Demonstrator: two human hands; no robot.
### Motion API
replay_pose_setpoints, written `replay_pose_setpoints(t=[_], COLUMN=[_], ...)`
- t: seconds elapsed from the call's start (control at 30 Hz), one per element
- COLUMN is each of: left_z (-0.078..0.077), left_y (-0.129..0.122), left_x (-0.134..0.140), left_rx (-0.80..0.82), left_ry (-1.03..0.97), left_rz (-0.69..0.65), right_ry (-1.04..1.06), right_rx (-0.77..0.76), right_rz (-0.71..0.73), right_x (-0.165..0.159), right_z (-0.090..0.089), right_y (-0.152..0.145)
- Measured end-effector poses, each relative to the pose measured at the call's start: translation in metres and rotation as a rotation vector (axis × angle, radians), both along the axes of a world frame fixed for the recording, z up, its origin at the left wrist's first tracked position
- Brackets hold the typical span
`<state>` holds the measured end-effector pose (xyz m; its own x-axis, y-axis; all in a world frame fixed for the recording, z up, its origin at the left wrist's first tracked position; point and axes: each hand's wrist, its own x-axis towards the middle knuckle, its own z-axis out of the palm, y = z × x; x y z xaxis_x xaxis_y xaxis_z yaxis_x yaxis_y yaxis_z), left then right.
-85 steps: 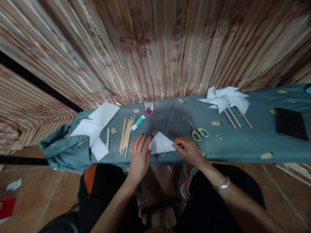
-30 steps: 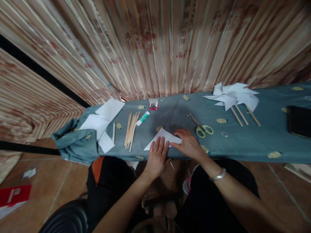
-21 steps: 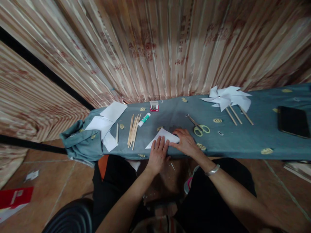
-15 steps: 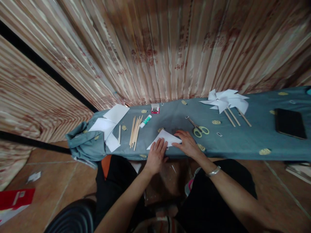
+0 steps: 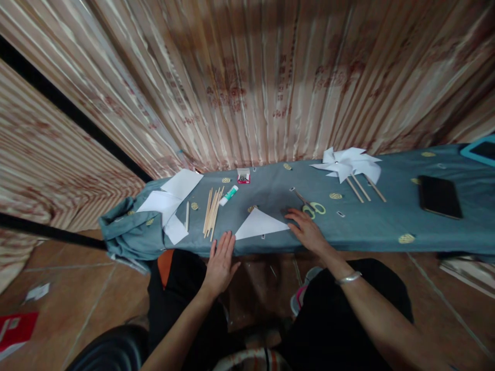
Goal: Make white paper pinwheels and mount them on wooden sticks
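Observation:
A white paper folded into a triangle (image 5: 258, 224) lies flat on the blue-grey cloth (image 5: 379, 224) near the table's front edge. My left hand (image 5: 221, 260) rests open at that edge, just left of the triangle's left corner and off the paper. My right hand (image 5: 308, 230) lies flat on the cloth with its fingertips at the triangle's right corner. Green-handled scissors (image 5: 311, 205) sit just beyond my right hand.
Wooden sticks (image 5: 211, 209), a glue stick (image 5: 229, 195) and a red box of pins (image 5: 243, 176) lie left of centre. White sheets (image 5: 167, 201) are at the far left. Paper pinwheels (image 5: 348, 165) and a black phone (image 5: 440, 196) sit to the right. A striped curtain hangs behind.
My left hand has slid off the folded paper, back and left to the table's edge. My right hand stays at the triangle's right corner. The camera has shifted slightly.

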<state>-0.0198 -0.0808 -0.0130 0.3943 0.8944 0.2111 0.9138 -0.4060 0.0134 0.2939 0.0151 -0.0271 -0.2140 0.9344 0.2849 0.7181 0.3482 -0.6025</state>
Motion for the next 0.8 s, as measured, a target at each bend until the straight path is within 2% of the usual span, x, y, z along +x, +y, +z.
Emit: replay_pose_setpoints(t=[0.27,0.4,0.53,0.67,0.8], left_z=[-0.004,-0.003,-0.003,-0.002,0.005], left_y=[0.0,-0.001,-0.001,0.0,0.007], left_x=[0.002,0.002,0.002,0.001,0.001], left_rx=[0.013,-0.002,-0.025,-0.098,-0.149], left_ry=[-0.001,-0.01,-0.062,-0.241,-0.523], left_rz=[0.022,0.026,0.023,0.032,0.113], right_ry=[0.052,0.18,0.344,0.391,0.451], right_rx=[-0.004,-0.103,-0.193,-0.215,-0.204], right_rz=[0.04,0.087,0.05,0.045,0.036], right_x=[-0.026,-0.037,-0.041,-0.043,-0.044], right_z=[0.01,0.013,0.014,0.017,0.023], right_y=[0.012,0.017,0.023,0.031,0.043])
